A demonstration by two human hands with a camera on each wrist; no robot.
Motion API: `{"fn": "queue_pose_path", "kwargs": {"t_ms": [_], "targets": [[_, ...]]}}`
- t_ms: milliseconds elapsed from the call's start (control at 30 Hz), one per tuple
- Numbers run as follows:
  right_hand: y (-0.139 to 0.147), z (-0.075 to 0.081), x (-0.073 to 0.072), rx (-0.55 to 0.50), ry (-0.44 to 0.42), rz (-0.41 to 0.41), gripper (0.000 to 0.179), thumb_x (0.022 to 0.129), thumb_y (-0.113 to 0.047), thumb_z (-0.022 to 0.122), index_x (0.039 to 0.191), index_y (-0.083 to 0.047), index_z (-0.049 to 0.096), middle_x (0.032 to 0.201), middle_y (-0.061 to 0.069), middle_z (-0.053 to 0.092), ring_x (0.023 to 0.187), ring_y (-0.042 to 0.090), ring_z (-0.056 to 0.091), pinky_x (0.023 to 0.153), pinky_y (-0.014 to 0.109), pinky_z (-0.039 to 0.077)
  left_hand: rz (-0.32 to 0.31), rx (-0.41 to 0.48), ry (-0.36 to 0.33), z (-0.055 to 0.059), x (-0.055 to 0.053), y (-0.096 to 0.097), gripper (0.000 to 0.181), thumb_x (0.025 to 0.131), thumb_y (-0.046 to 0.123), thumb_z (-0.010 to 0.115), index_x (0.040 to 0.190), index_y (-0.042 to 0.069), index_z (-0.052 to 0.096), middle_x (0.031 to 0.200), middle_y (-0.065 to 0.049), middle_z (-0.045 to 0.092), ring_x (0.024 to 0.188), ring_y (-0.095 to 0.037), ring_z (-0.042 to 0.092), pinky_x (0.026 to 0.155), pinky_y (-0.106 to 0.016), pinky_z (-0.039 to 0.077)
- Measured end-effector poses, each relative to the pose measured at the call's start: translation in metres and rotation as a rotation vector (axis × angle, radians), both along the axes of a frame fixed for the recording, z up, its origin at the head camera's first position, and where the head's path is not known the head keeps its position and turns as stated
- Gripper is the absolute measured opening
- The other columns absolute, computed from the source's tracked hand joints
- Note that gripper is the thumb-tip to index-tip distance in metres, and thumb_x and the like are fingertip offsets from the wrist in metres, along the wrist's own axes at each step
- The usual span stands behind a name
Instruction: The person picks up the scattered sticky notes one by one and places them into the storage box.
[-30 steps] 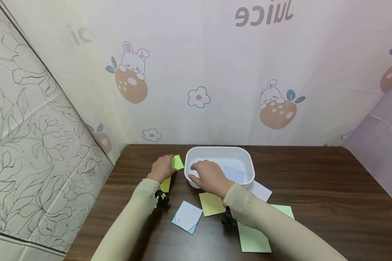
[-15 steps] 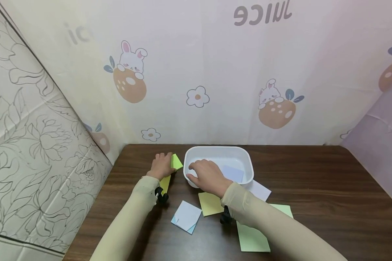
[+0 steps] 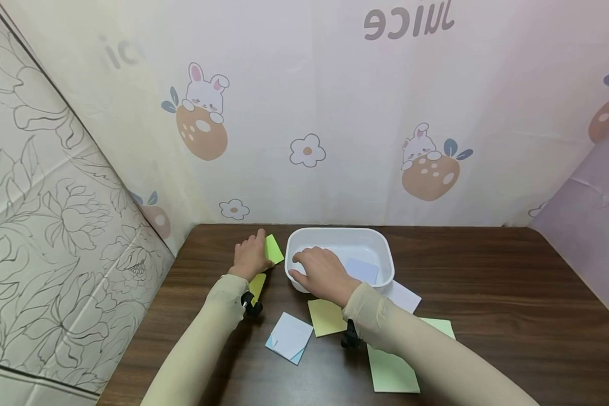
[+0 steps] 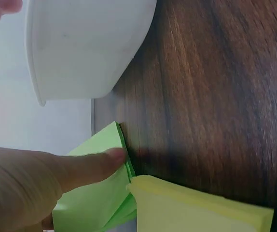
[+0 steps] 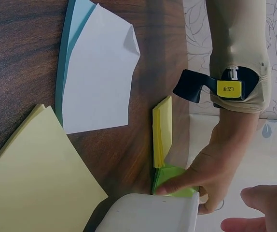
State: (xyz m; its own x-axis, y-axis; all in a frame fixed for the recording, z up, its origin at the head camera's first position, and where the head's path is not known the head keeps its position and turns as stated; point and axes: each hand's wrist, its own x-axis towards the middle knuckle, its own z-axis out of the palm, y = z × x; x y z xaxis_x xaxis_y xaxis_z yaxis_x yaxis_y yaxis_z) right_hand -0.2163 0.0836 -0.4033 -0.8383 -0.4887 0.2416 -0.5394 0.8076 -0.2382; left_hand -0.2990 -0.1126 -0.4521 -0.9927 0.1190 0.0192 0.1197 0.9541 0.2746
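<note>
My left hand (image 3: 248, 256) grips a bright green pad of sticky notes (image 3: 273, 251) left of the white plastic box (image 3: 335, 238). In the left wrist view the thumb lies across the green pad, whose sheets fan slightly apart at one corner. A yellow sticky note pad (image 4: 191, 208) touches the green one; in the head view it is partly under the left wrist. My right hand (image 3: 325, 276) hovers at the box's near left rim with thumb and forefinger apart, holding nothing. Inside the box lies a pale lavender note pad (image 3: 362, 271).
A white-and-blue note pad (image 3: 290, 335) lies in front of the box, beside a pale yellow pad (image 3: 327, 318). A lavender sheet (image 3: 404, 297) and mint green notes (image 3: 393, 372) lie partly under the right sleeve. Printed curtains stand behind and left of the wooden table (image 3: 487, 282).
The left fingers have shifted away from me and drawn together along the green pad. That pad has turned slightly and moved a little towards the back. My right hand stays put.
</note>
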Motion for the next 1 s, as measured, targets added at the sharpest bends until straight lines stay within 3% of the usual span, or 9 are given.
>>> {"fn": "queue_pose_path", "kwargs": {"t_ms": [233, 367, 767, 1000], "targets": [[0.0, 0.001, -0.002, 0.009, 0.009, 0.001, 0.028, 0.096, -0.031, 0.068, 0.11, -0.008, 0.075, 0.102, 0.007, 0.077, 0.089, 0.028, 0.071, 0.075, 0.042, 0.056, -0.008, 0.031, 0.057, 0.008, 0.0, -0.001, 0.026, 0.096, 0.008, 0.062, 0.122, 0.008, 0.057, 0.093, -0.014, 0.071, 0.071, -0.024, 0.061, 0.064, -0.04, 0.048], [0.0, 0.002, -0.003, 0.013, 0.024, 0.005, 0.027, 0.096, -0.031, 0.068, 0.11, -0.008, 0.075, 0.1, 0.007, 0.077, 0.087, 0.028, 0.071, 0.074, 0.042, 0.056, -0.022, 0.053, 0.081, 0.011, 0.001, 0.001, 0.024, 0.1, 0.005, 0.051, 0.122, 0.009, 0.06, 0.092, -0.014, 0.071, 0.068, -0.023, 0.058, 0.06, -0.038, 0.046], [-0.001, 0.006, -0.004, 0.028, 0.051, 0.012, 0.026, 0.096, -0.032, 0.069, 0.108, -0.01, 0.075, 0.095, 0.006, 0.076, 0.083, 0.026, 0.07, 0.071, 0.041, 0.056, -0.006, 0.121, 0.108, 0.026, 0.011, 0.005, 0.024, 0.102, 0.011, 0.052, 0.125, 0.009, 0.061, 0.095, -0.015, 0.073, 0.067, -0.024, 0.061, 0.058, -0.038, 0.047], [0.0, 0.008, -0.005, 0.035, 0.052, 0.013, 0.026, 0.096, -0.032, 0.069, 0.108, -0.01, 0.075, 0.095, 0.005, 0.076, 0.083, 0.025, 0.07, 0.071, 0.04, 0.056, -0.016, 0.139, 0.136, 0.041, 0.018, 0.009, 0.02, 0.102, 0.015, 0.057, 0.121, 0.009, 0.062, 0.094, -0.014, 0.073, 0.067, -0.024, 0.063, 0.058, -0.036, 0.046]]}}
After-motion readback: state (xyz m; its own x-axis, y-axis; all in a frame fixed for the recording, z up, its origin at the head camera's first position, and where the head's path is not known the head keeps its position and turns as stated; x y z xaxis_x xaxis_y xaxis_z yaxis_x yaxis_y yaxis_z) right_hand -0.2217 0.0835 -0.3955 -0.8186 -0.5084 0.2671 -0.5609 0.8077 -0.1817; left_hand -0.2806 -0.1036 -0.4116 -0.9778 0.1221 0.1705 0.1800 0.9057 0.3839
